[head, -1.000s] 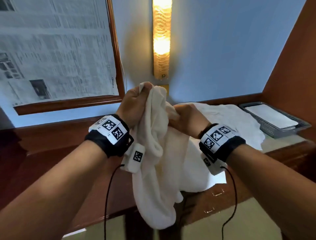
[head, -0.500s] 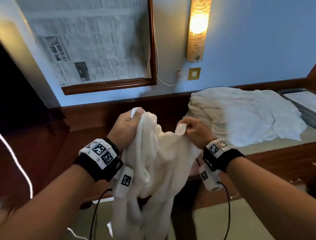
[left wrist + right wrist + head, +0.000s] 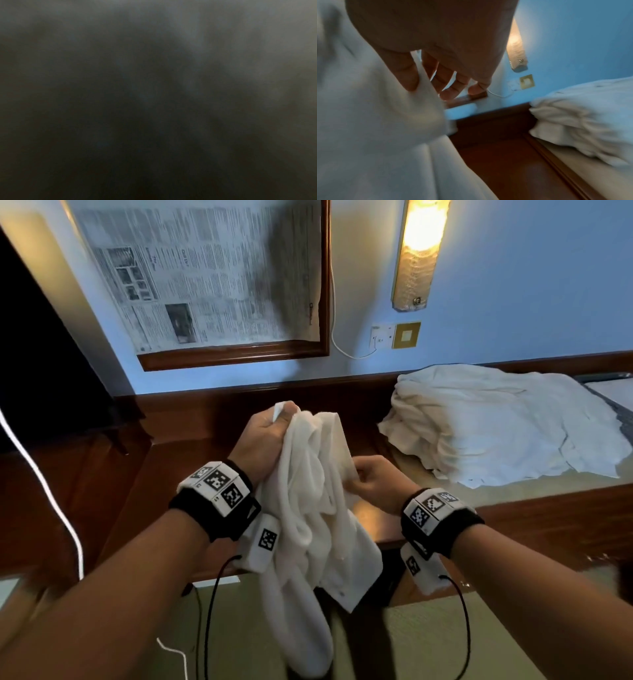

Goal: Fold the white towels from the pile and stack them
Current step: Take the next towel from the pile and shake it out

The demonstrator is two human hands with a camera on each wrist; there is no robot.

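Observation:
A crumpled white towel hangs in the air in front of me, over the edge of a dark wooden counter. My left hand grips its top corner in a fist, held high. Lower and to the right, my right hand pinches a fold of the same towel between thumb and fingers. The pile of white towels lies on the pale surface at the right, also seen as the pile in the right wrist view. The left wrist view is dark and shows nothing.
A framed newspaper hangs on the blue wall beside a lit wall lamp and a socket with a white cable. A grey tray sits at the far right. A white cord hangs at left. Greenish floor lies below.
The view has swung left and down, so the pile now sits further right. My right hand has dropped lower along the towel while the left keeps the top corner.

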